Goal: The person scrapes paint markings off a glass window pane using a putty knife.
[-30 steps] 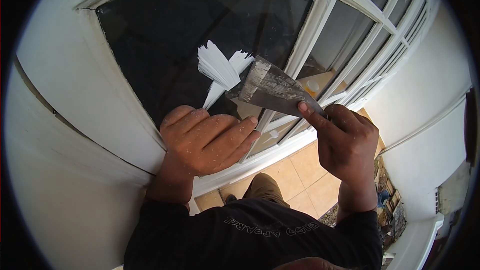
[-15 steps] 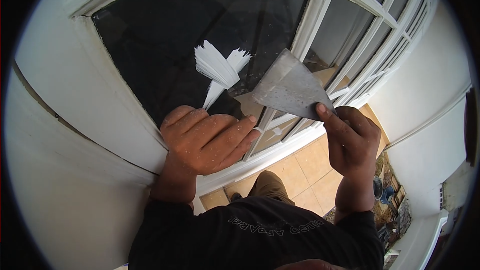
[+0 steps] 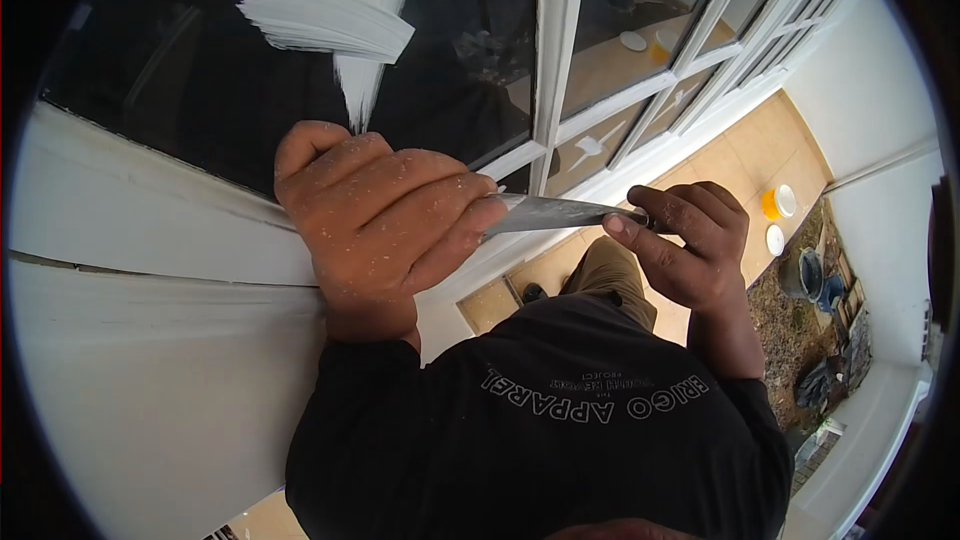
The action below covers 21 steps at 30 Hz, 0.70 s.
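Note:
My right hand (image 3: 695, 245) pinches the near end of a wide metal putty knife (image 3: 560, 213) between thumb and fingers. Its blade is seen almost edge-on and points left. At the far edge of that blade, my left hand (image 3: 375, 215) is closed, its fingers curled and dotted with pale specks; I cannot tell what is in it. Just above the left knuckles, a cross of white brush strokes (image 3: 330, 25) marks the dark window pane (image 3: 470, 10). Both hands are held in front of the white window frame (image 3: 555, 50).
On the tiled floor (image 3: 720, 165) to the right are a yellow tub (image 3: 772, 203) and a white round lid (image 3: 775, 240). A dark bucket (image 3: 800, 275) stands on bare soil beyond. White walls flank both sides.
The putty knife has swung from a broad-side view to nearly edge-on and come to my left hand. The left fingers have curled in more. The view has shifted, bringing the yellow tub into sight.

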### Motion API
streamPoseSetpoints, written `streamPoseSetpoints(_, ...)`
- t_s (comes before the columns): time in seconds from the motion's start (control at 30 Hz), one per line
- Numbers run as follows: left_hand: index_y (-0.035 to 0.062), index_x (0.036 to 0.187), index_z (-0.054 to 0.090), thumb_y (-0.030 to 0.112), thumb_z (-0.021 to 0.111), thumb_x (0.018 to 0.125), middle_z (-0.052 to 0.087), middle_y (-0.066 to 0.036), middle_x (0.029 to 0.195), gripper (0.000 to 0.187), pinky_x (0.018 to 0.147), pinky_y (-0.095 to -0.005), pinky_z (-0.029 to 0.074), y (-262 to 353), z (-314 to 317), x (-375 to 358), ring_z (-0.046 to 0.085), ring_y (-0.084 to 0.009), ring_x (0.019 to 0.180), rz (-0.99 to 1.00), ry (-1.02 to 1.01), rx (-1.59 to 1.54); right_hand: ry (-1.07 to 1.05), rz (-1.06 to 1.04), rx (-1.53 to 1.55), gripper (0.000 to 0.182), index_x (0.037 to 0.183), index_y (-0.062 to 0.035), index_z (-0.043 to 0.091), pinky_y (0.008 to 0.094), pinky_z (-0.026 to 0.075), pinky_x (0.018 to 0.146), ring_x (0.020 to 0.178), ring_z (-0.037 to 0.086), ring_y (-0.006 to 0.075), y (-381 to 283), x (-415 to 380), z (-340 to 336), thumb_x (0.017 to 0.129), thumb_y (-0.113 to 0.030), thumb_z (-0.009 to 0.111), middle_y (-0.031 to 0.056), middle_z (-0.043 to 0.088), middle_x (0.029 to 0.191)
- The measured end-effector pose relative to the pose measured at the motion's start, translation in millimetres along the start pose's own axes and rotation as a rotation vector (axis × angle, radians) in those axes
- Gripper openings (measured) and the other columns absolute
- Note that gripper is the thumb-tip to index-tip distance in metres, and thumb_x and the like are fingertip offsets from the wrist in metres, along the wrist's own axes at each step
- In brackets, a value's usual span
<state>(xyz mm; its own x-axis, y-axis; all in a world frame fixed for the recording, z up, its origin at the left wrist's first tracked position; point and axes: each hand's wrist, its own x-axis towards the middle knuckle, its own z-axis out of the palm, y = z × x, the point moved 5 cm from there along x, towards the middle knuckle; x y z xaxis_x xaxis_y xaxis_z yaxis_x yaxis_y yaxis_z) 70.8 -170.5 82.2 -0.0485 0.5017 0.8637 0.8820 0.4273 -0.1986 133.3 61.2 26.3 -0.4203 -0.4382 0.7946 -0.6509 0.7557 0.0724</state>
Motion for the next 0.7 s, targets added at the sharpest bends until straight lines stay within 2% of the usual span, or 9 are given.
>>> streamPoseSetpoints(0.1,0.0069,0.070,0.067,0.035,0.062,0.098,0.067,-0.001,0.060,0.040,0.055,-0.0287,0.031,-2.8,1.8,-2.9,0.047,-0.0103,0.045,-0.060,0.136,-0.077,0.016,0.039,0.016,0.043,0.114,-0.0244,0.077,0.0273,0.050,0.057,0.064,0.065,0.0146,10.3,-15.9,-5.4,0.073,-0.013,0.081,0.0040,0.071,0.086)
streamPoseSetpoints(0.13,0.0047,0.069,0.065,0.031,0.057,0.102,0.065,-0.003,0.058,0.043,0.052,-0.0292,0.031,-3.2,-1.9,-4.9,0.047,-0.0116,0.043,-0.073,0.261,-0.070,0.022,0.098,0.046,0.044,0.116,-0.0205,0.076,0.0279,0.051,0.057,0.065,0.066,0.0160,16.9,-26.0,-8.8,0.074,-0.007,0.080,0.0056,0.071,0.086)
streamPoseSetpoints(0.23,0.0023,0.070,0.065,0.032,0.050,0.106,0.062,-0.005,0.056,0.049,0.047,-0.0295,0.032,-3.2,-4.5,-2.1,0.046,-0.0125,0.039,0.047,0.239,-0.052,0.068,0.276,0.059,0.048,0.121,-0.0049,0.072,0.0305,0.053,0.061,0.070,0.068,0.0232,30.1,-65.1,-21.4,0.075,0.009,0.076,0.0142,0.072,0.090)
streamPoseSetpoints(0.33,0.0004,0.071,0.064,0.034,0.049,0.107,0.059,-0.006,0.053,0.051,0.043,-0.0275,0.033,-6.6,-7.8,-6.9,0.046,-0.0126,0.035,0.092,0.250,-0.036,0.035,0.546,-0.005,0.045,0.123,0.0005,0.069,0.0311,0.054,0.064,0.075,0.070,0.0242,39.3,-116.7,-30.3,0.080,0.010,0.075,0.0188,0.071,0.092)
streamPoseSetpoints(0.37,0.0004,0.071,0.064,0.034,0.049,0.107,0.059,-0.006,0.053,0.051,0.043,-0.0275,0.033,-6.4,-5.9,-6.4,0.046,-0.0126,0.035,0.087,0.235,-0.056,0.029,0.601,-0.041,0.046,0.125,0.0006,0.068,0.0276,0.051,0.060,0.069,0.066,0.0189,42.1,-133.1,-33.1,0.080,0.009,0.076,0.0167,0.071,0.089)
streamPoseSetpoints(0.5,-0.0023,0.074,0.065,0.034,0.051,0.106,0.059,-0.008,0.054,0.050,0.038,-0.0234,0.030,-4.4,-1.6,-4.5,0.048,-0.0127,0.034,0.130,0.197,0.002,0.012,0.697,-0.129,0.050,0.130,-0.0002,0.067,0.0254,0.046,0.057,0.060,0.055,0.0121,43.0,-159.6,-46.4,0.081,0.004,0.077,0.0123,0.068,0.082)
streamPoseSetpoints(0.53,0.0004,0.075,0.065,0.040,0.050,0.106,0.058,-0.005,0.053,0.052,0.039,-0.0229,0.030,-3.6,-0.5,-5.7,0.046,-0.0108,0.036,0.042,0.234,0.066,0.002,0.690,-0.165,0.051,0.131,-0.0001,0.066,0.0251,0.045,0.056,0.059,0.052,0.0103,44.1,-163.1,-51.0,0.082,0.002,0.078,0.0110,0.067,0.080)
streamPoseSetpoints(0.57,0.0030,0.075,0.065,0.045,0.050,0.106,0.056,-0.003,0.053,0.054,0.040,-0.0224,0.029,-3.5,0.9,-7.2,0.044,-0.0090,0.038,-0.047,0.269,0.128,0.023,0.662,-0.197,0.051,0.132,0.0006,0.065,0.0246,0.046,0.059,0.060,0.054,0.0093,45.2,-163.7,-55.0,0.083,0.000,0.078,0.0110,0.070,0.084)
streamPoseSetpoints(0.7,-0.0014,0.079,0.062,0.038,0.050,0.107,0.062,-0.008,0.058,0.050,0.035,-0.0197,0.028,-7.9,2.9,-11.6,0.045,-0.0093,0.036,-0.031,0.258,0.131,0.113,0.636,-0.277,0.049,0.131,0.0008,0.066,0.0244,0.053,0.069,0.074,0.067,0.0127,56.0,-166.5,-63.8,0.083,-0.002,0.079,0.0133,0.076,0.100)
